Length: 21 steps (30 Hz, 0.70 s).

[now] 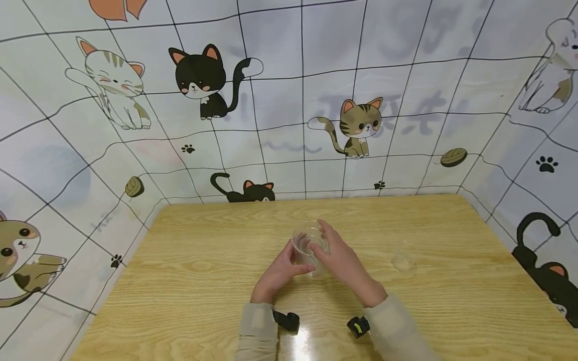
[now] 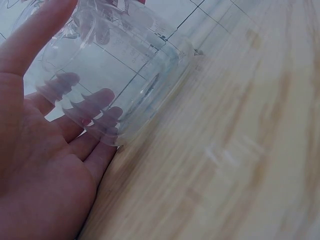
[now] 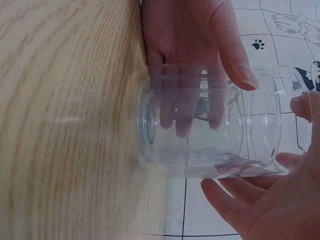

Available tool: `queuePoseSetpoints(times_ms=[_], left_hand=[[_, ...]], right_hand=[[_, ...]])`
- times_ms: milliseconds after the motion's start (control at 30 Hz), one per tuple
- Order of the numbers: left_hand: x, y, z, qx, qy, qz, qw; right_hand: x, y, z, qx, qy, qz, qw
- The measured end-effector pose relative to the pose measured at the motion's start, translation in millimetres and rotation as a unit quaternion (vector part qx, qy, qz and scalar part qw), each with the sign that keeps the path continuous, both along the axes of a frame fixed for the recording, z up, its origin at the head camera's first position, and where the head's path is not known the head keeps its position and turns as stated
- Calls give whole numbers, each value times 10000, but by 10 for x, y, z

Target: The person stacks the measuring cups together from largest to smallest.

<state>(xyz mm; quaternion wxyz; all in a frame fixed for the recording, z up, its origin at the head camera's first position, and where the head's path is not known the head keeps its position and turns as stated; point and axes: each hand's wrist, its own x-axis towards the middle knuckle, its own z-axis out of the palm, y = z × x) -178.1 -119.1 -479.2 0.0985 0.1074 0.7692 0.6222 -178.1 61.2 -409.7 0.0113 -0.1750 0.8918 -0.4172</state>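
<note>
A clear measuring cup [image 1: 303,241] stands upright on the table between my hands. Printed marks show on its wall in the right wrist view, where curved edges inside the cup [image 3: 195,150] also appear; I cannot tell whether these belong to a second, nested piece. My left hand [image 1: 282,271] holds the lower side, its fingers [image 3: 182,110] behind the wall and its thumb across the near side. From the right, my right hand [image 1: 345,263] grips the upper part, with thumb and forefinger at the rim. The base touches the wood in the left wrist view.
Another clear, faint piece [image 1: 403,260] lies on the wooden table [image 1: 203,301] to the right; its shape is hard to make out. White walls with cat drawings [image 1: 280,110] enclose the back and both sides. Dark wrist cameras [image 1: 289,322] sit below the sleeves.
</note>
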Motion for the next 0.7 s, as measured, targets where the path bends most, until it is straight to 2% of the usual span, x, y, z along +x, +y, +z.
queuePoseSetpoints(times_ms=[467, 700], left_hand=[[6, -7, 13, -42, -63, 78, 9999], [14, 10, 13, -53, -93, 82, 9999]], right_hand=[[49, -31, -63, -388, -136, -179, 9990], [65, -18, -121, -557, -67, -301, 9980]])
